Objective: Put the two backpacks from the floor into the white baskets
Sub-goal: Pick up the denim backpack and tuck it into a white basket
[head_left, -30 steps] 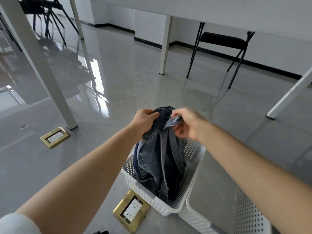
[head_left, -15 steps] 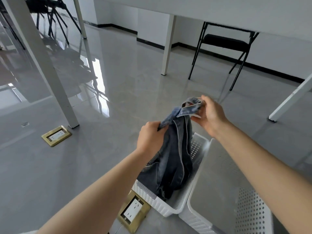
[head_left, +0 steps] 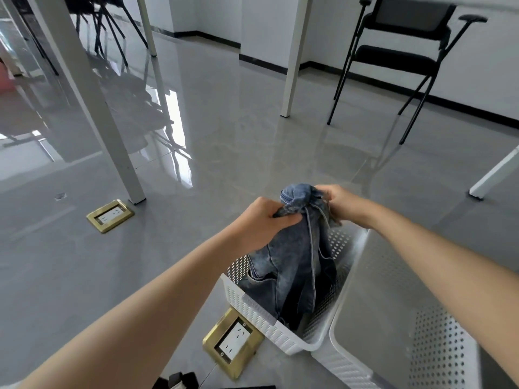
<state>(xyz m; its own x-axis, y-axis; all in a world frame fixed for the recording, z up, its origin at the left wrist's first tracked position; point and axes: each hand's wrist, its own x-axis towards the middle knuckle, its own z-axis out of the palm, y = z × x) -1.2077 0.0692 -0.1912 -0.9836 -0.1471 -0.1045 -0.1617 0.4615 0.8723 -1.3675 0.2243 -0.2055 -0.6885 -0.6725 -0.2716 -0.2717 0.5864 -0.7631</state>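
From your head camera, your left hand [head_left: 259, 223] is clenched on a fold of blue denim near the top of the backpack [head_left: 292, 259], fingers curled tight around the cloth. Your right hand [head_left: 341, 202] is just across from it, on the other side of the bunched top, pinching the fabric there as well; the two hands are near each other with the top of the bag between them. Below both hands the backpack hangs upright with its lower part down inside a white basket [head_left: 252, 307], which stands on the glossy grey floor [head_left: 196, 164]. A second white basket [head_left: 393, 318] sits under your right forearm, touching the first one along its side, with nothing visible inside it. Beneath your left forearm, just beside the first basket, a brass floor socket [head_left: 233, 342] is set into the tiles. Well beyond your right hand stands a black folding chair [head_left: 404, 57].
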